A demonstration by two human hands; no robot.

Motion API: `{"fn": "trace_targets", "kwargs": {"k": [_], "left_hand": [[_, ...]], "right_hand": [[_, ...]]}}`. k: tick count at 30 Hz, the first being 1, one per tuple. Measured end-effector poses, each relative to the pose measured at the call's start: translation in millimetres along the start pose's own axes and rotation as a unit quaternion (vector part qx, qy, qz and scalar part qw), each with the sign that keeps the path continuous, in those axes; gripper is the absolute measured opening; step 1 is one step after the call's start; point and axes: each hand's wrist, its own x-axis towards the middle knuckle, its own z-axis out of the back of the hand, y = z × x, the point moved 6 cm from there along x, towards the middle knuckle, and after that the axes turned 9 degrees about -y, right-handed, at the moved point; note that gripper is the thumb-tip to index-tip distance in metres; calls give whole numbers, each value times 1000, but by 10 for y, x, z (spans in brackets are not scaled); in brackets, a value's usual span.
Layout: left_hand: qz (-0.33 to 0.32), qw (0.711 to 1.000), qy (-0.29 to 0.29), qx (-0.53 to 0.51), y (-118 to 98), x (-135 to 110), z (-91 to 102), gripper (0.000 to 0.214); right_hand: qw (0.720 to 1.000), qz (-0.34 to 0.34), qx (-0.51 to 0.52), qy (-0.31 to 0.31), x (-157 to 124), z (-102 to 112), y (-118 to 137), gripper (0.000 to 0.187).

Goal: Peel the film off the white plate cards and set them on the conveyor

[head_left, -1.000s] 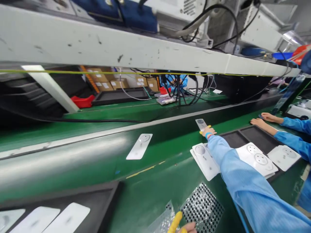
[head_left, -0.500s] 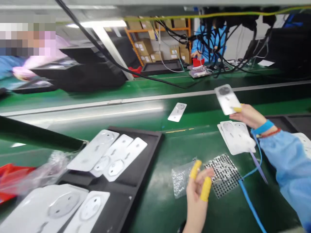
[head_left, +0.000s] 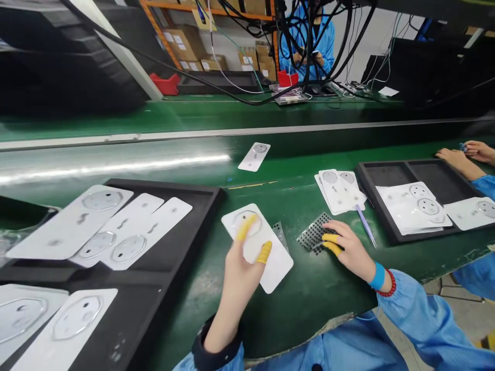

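- The left hand (head_left: 243,268) rises from the near edge of the tabletop (head_left: 309,299), its fingers (head_left: 246,227) closed on a white plate (head_left: 270,263).
- A yellow-capped forefinger lies across the round raised ring at the plate's 11 o'clock end. The yellow-capped thumb presses the face nearer the middle, and the other fingers are hidden behind the plate.
- The plate is tilted, its long axis running from 11 o'clock to 5 o'clock. It extends past the fingers toward 4 o'clock.
- The right hand (head_left: 348,251) rests palm down at 3 o'clock of the plate, clear of it. Its fingers (head_left: 331,238) are bent, and two yellow-capped tips touch the edge of a black dotted sheet (head_left: 312,236).
- Whether those fingers pinch anything cannot be told.
- The dotted sheet lies flat between the two hands, at 9 o'clock of the right fingertips.
- A purple tool (head_left: 365,226) lies at 1 o'clock of the right hand, its far end against a stack of white plates (head_left: 339,190).
- A black tray (head_left: 386,226) with more plates sits at 2 o'clock, and another black tray (head_left: 193,242) at 9 o'clock of the left hand.
- A single plate (head_left: 254,156) lies on the conveyor belt (head_left: 154,159) at 12 o'clock.
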Motion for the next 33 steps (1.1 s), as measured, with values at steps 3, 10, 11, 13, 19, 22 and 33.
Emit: {"fn": "trace_targets", "kwargs": {"k": [3, 10, 11, 13, 19, 22, 33], "left_hand": [[69, 994, 81, 18, 73, -94, -241, 28], [126, 976, 166, -68, 70, -292, -579, 34], [135, 975, 159, -75, 93, -296, -569, 32], [150, 974, 150, -85, 132, -310, -549, 29], [209, 958, 158, -118, 200, -420, -579, 25], [258, 942, 158, -144, 257, -481, -597, 27], [283, 938, 146, -137, 355, -501, -574, 27]], "right_hand": [[997, 1, 30, -71, 122, 168, 121, 23], [993, 87, 69, 31, 230, 96, 499, 28], [992, 76, 88, 48, 245, 69, 502, 27], [990, 35, 126, 59, 283, 23, 494, 20], [988, 30, 143, 52, 267, -149, 584, 11], [990, 56, 116, 57, 192, -194, 607, 14], [973, 196, -29, 120, 80, -360, 621, 19]]}}
